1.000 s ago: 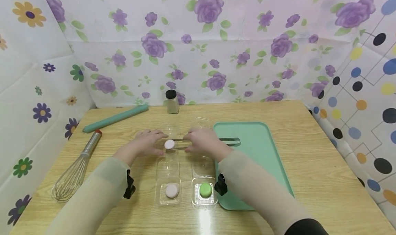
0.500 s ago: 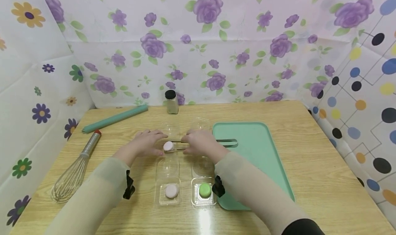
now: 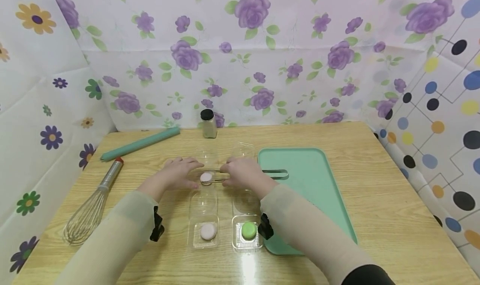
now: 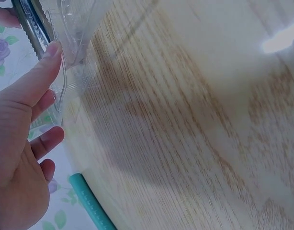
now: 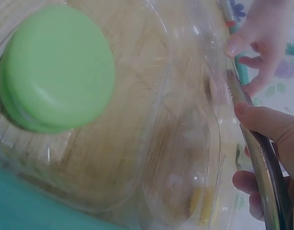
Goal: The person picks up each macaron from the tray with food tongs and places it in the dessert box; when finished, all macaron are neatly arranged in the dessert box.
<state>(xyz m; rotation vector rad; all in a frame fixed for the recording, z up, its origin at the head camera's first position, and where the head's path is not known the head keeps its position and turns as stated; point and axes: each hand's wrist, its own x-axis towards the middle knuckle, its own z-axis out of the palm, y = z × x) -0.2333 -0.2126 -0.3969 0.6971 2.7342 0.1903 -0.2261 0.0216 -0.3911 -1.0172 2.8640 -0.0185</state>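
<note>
My right hand (image 3: 243, 174) grips metal tongs (image 3: 275, 174), whose serrated tips lie at a pale pink macaron (image 3: 206, 177) in a clear plastic box (image 4: 64, 98). The thumb and fingers of my left hand (image 3: 176, 174) hold that box at its left side; the thumb sits at the rim in the left wrist view. Nearer me, a second pale pink macaron (image 3: 208, 231) and a green macaron (image 3: 249, 230) lie in two more clear boxes with their lids folded back. Something yellow (image 5: 202, 206) shows through clear plastic in the right wrist view; my right hand hides it from the head camera.
A green tray (image 3: 311, 193) lies right of the boxes, under my right forearm and the tongs' rear end. On the left are a whisk (image 3: 95, 201) and a green rolled or rod-shaped thing (image 3: 140, 143). A black-capped jar (image 3: 208, 124) stands at the back.
The pale pink macaron at the tong tips has gone down into the box, and the tips now overlap it. My right hand has shifted slightly left with the tongs. The left hand has stayed put.
</note>
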